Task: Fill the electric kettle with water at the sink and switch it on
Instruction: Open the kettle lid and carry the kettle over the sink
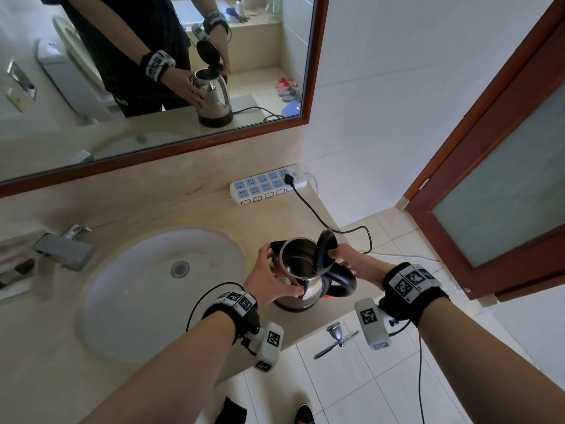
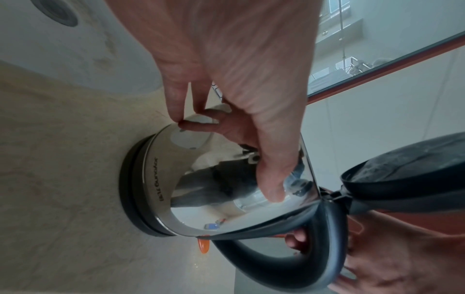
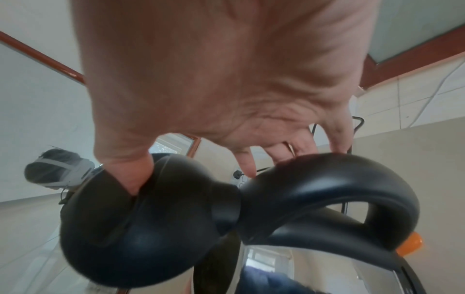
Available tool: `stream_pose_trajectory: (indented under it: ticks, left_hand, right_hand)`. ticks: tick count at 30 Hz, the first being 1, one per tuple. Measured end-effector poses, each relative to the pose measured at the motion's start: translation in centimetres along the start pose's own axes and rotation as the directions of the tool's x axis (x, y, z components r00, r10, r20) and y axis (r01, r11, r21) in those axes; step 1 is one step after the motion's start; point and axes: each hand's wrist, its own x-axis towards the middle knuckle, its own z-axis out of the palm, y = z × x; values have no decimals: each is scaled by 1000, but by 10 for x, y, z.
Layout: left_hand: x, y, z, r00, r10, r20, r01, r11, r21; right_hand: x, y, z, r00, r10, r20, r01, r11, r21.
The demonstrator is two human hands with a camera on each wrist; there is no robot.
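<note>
So far only the opening step looks done: the kettle point(image 1: 301, 283) stands on its base on the tabletop point(image 1: 195, 215), its lid point(image 1: 326, 249) swung up. The left hand point(image 1: 270, 278) wraps the steel body, fingers point(image 2: 273, 179) curled against it. The right hand point(image 1: 356, 260) props the lid with its thumb, fingers point(image 3: 334, 137) just above the handle point(image 1: 342, 281). No water is visible inside. Carrying it left of the fingers to the sink point(image 1: 128, 289), filling, returning and switching on remain. One kettle, one sink, one tap point(image 1: 62, 247), one power strip point(image 1: 269, 185).
</note>
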Motion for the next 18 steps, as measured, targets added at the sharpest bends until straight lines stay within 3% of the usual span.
stream_pose_trajectory:
  ticks: [5, 15, 18]
  left_hand:
    - [0, -1, 0, 1000, -11, -1, 11, 1000, -3]
    - [2, -4, 2, 1000, -2, -24, 3, 1000, 18]
    - [3, -3, 2, 1000, 0, -30, 1, 1000, 26]
  right_hand:
    - [8, 3, -5, 997, 62, 49, -62, 998, 6]
    - [14, 3, -14, 983, 43, 178, -31, 997, -71]
    - [18, 8, -13, 988, 7, 151, -1, 999, -42]
